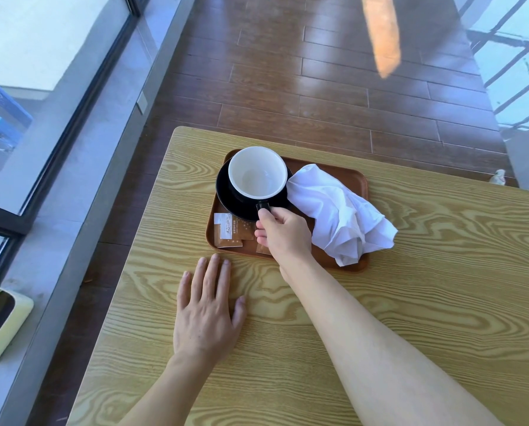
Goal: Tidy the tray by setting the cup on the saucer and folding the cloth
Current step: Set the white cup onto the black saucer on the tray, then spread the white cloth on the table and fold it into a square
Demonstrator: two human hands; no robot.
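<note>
Cup [256, 173], white inside and dark outside, sits upright on the black saucer [226, 195] at the far left of the brown tray [357, 176], handle pointing near. Right hand [283, 232] reaches over the tray's near edge, its grip pinching that handle. Left hand [208, 312] lies flat and released on the table [441, 302]; the crumpled white cloth [340, 216] lies at the tray's right.

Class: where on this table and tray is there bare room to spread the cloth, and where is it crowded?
Bare table lies right of the right hand and tray. The tray is crowded: saucer, cup, cloth, packets.
</note>
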